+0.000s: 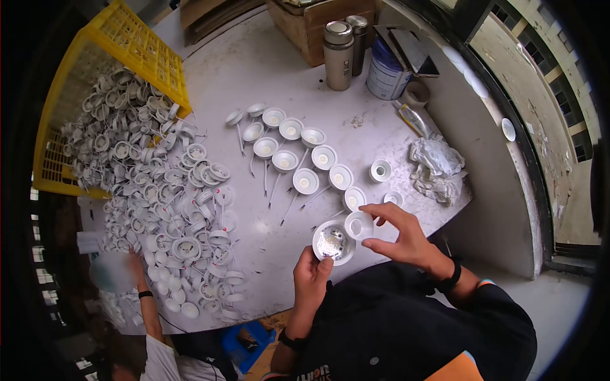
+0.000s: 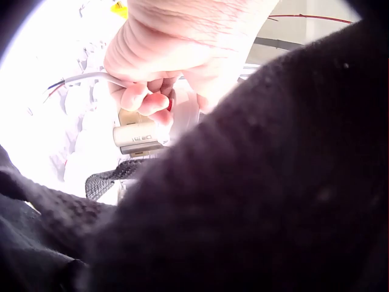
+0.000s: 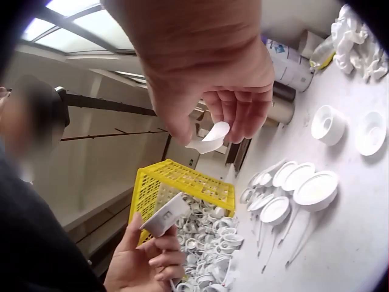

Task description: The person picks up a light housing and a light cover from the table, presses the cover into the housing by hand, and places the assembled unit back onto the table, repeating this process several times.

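My left hand (image 1: 307, 282) grips a round white downlight housing (image 1: 333, 244) by its rim, its open face with small electronic parts turned up. A grey cable (image 2: 91, 76) with bare coloured wire ends trails from under that hand in the left wrist view. Between thumb and fingers, my right hand (image 1: 406, 236) pinches a white reflector cup (image 3: 211, 139) with a hole in its middle. In the head view the cup overlaps the right edge of the housing; the right wrist view shows a space between them. Two more white cups, one being this upright cup (image 1: 380, 171), stand to the right.
Several assembled downlights (image 1: 284, 160) lie in rows ahead, cables trailing. Left is a heap of housings (image 1: 181, 209), spilling from a tipped yellow crate (image 1: 136, 47). Metal flasks (image 1: 338, 57), a tub (image 1: 385, 73) and crumpled plastic (image 1: 438, 168) stand behind. Another person's arm (image 1: 150, 311) reaches in lower left.
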Demonstrator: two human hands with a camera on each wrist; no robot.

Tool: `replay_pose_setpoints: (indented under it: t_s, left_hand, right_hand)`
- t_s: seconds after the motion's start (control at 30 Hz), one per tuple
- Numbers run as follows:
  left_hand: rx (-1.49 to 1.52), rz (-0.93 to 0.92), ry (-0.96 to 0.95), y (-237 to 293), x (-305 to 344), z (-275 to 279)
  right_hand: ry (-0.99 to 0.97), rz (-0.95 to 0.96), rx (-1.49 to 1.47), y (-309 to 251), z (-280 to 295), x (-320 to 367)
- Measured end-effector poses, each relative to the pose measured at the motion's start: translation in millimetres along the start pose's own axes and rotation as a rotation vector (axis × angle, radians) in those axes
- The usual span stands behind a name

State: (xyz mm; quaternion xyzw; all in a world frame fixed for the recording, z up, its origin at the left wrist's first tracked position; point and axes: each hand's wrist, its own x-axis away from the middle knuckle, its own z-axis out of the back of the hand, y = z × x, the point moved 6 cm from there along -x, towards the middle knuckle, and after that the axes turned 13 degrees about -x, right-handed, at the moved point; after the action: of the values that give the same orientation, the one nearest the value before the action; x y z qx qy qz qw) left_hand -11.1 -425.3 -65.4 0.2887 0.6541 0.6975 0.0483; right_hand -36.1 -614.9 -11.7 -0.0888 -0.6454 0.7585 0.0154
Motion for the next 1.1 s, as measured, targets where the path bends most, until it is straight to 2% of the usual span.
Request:
replay_pose_setpoints:
  t_s: [0.03, 0.1, 0.17, 0.33, 0.4, 0.43, 0.5, 0.53, 0.73, 0.83, 0.87, 0.97, 1.03, 1.1]
  left_hand:
    - [0.008, -0.034, -0.006, 3, 1, -1]
    - [-0.006, -0.070, -0.011, 6, 3, 0]
    - [-0.006, -0.126, -0.005, 10, 5, -3]
    - [-0.024, -0.076, 0.001, 5, 8, 0]
    - [-0.024, -0.031, -0.004, 4, 8, 2]
    - [-0.051, -0.034, -0.003, 6, 7, 1]
    - [-0.080, -0.039, -0.008, 12, 6, -1]
    - [-0.071, -0.039, -0.004, 15, 6, -2]
    - [-0.175, -0.073, 0.061, 20, 7, -3]
    - [-0.350, -0.112, 0.093, 27, 8, -4]
    - [-0.453, -0.110, 0.099, 28, 9, -5]
    - [-0.496, -0.148, 0.125, 30, 5, -3]
    - [-0.528, -0.151, 0.148, 30, 4, -1]
    - [-0.561, -0.152, 0.171, 31, 3, 1]
  right_hand:
    - [-0.078, 0.110, 0.073, -9, -10, -3]
    - [-0.176, 0.215, 0.221, -21, -26, -8]
    - [-0.201, 0.218, 0.247, -22, -35, -7]
    - [-0.259, 0.210, 0.249, -22, -40, -5]
    - [-0.152, 0.037, -0.133, -16, -37, -4]
    - [-0.148, 0.038, -0.132, -15, -37, -4]
    - [-0.122, -0.187, -0.218, 1, -38, -3]
    - [-0.146, -0.238, -0.174, 1, -40, -3]
    - [-0.071, -0.406, -0.324, 4, -49, 2]
    - [-0.033, -0.359, -0.344, 6, -50, 2]
    - [-0.034, -0.361, -0.344, 6, -51, 2]
    - [-0.035, -0.358, -0.323, 7, -51, 1]
    - [-0.092, -0.486, -0.394, 14, -56, 4]
    - [-0.105, -0.482, -0.436, 15, -58, 4]
